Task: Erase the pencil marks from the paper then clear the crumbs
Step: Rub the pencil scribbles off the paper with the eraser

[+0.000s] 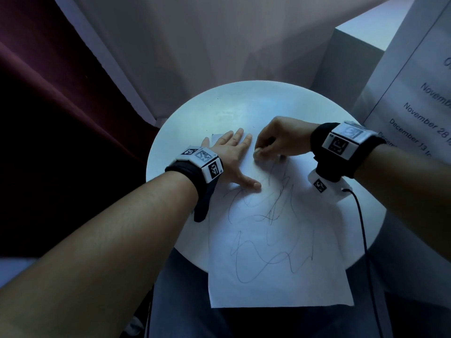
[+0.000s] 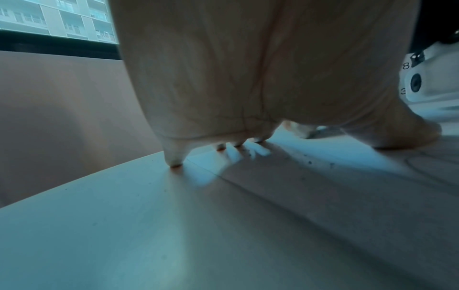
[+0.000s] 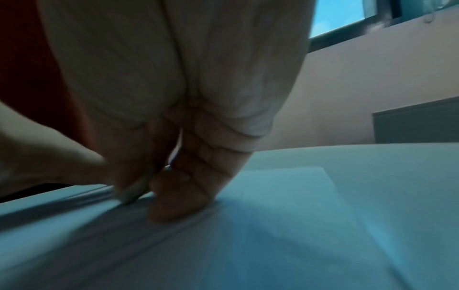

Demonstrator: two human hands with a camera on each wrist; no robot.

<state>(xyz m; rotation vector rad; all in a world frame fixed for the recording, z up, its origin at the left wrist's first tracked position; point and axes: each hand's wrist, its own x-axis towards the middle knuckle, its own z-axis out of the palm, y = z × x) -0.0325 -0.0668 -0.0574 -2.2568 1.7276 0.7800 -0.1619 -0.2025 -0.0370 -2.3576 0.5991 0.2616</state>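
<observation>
A white sheet of paper (image 1: 275, 276) covered in pencil scribbles (image 1: 268, 215) lies on a round white table (image 1: 219, 101) and overhangs its near edge. My left hand (image 1: 234, 154) lies flat with spread fingers on the sheet's far left corner, pressing it down. My right hand (image 1: 273, 147) pinches a small pale eraser (image 1: 257, 152) against the paper at the top of the scribbles, just right of the left fingertips. In the right wrist view the eraser (image 3: 134, 192) shows between thumb and fingers, blurred. Dark crumbs (image 2: 310, 162) dot the paper near the left hand (image 2: 223, 98).
A printed notice board (image 1: 419, 93) stands at the right, close to the table. A dark red curtain (image 1: 48, 106) hangs at the left. A black cable (image 1: 363, 228) runs from the right wrist camera down across the table edge. My legs are under the sheet's near end.
</observation>
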